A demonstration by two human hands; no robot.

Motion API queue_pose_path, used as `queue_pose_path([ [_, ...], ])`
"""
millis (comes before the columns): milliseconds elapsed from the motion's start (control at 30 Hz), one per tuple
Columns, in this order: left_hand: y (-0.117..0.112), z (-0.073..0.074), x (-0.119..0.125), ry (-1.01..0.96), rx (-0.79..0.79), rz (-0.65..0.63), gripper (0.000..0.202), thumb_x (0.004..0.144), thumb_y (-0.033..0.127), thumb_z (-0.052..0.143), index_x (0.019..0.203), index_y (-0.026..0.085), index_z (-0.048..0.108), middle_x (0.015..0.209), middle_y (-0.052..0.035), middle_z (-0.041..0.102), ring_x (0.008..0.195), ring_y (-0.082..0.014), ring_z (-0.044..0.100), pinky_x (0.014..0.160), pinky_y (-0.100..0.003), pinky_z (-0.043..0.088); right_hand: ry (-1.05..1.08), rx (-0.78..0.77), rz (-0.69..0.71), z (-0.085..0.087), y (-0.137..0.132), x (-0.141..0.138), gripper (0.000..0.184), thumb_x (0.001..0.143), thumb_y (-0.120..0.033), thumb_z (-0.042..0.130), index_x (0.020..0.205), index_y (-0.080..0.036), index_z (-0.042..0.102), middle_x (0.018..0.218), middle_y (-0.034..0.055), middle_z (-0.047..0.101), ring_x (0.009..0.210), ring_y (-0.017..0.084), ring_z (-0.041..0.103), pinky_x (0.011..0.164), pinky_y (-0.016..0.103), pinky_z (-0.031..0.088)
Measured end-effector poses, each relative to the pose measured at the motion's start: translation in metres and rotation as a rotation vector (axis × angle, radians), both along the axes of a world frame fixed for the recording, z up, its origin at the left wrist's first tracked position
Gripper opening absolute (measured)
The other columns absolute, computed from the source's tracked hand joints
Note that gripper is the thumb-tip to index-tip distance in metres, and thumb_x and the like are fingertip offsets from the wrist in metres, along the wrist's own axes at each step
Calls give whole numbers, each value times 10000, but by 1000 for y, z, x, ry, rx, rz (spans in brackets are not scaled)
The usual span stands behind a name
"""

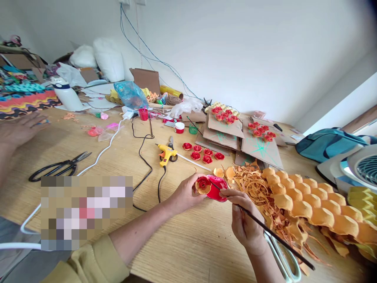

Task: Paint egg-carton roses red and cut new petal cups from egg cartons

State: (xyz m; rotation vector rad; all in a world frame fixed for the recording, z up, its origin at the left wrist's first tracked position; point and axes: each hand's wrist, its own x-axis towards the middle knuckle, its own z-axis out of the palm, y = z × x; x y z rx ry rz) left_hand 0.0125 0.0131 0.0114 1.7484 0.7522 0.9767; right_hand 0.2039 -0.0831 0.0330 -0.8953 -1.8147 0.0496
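My left hand (185, 193) pinches a small paper rose (203, 185), orange with red paint on part of it, held just over a red dish of paint (218, 189). My right hand (244, 221) grips a long dark paintbrush (265, 227) whose tip reaches toward the rose and the dish. Both hands hover low over the wooden table (182, 243). Several finished red roses (202, 152) lie a little farther back.
A yellow glue gun (165, 153) with black cord, black scissors (60, 167), an orange egg tray (318, 204) with cut scraps, cardboard sheets holding red roses (225, 120), a white fan (363, 167), and another person's hand (20, 127) at far left.
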Motion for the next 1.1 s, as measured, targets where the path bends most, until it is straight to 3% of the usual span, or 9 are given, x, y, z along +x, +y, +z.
queue_pose_path([
  [300, 4, -5, -1, -16, 30, 130, 392, 782, 196, 753, 1139, 199, 591, 1058, -55, 727, 959, -205, 705, 866, -306, 563, 5, -19, 11, -3, -1, 1, 353, 954, 32, 464, 1216, -180, 569, 1160, 111, 704, 1094, 179, 698, 914, 327, 590],
  [500, 2, -3, 0, -30, 4, 46, 405, 770, 175, 760, 1139, 195, 597, 1111, -65, 723, 1007, -209, 702, 892, -306, 568, 71, 2, 9, -4, 1, -1, 337, 966, 19, 452, 1208, -185, 569, 1188, 126, 708, 1119, 204, 704, 918, 372, 602],
  [700, 4, -7, 0, -25, -26, 94, 425, 764, 175, 761, 1152, 199, 588, 1062, -49, 730, 964, -203, 699, 876, -310, 571, 27, -14, -24, -4, -1, -1, 297, 979, -15, 480, 1194, -193, 582, 1136, 115, 726, 1081, 206, 721, 879, 363, 615],
  [900, 1, 0, -1, -52, -58, 31, 412, 763, 195, 783, 1132, 199, 598, 1113, -69, 720, 1024, -224, 699, 907, -328, 575, 125, -16, -61, -9, -1, 2, 255, 1009, -73, 478, 1188, -223, 582, 1173, 123, 732, 1082, 240, 726, 901, 454, 616],
  [1100, 3, 0, -1, -92, -94, 33, 414, 754, 203, 797, 1114, 190, 594, 1087, -65, 710, 1001, -216, 690, 903, -326, 568, 141, -35, -46, -9, 0, 2, 245, 1013, -70, 470, 1167, -220, 587, 1167, 119, 727, 1073, 231, 726, 897, 435, 613],
])
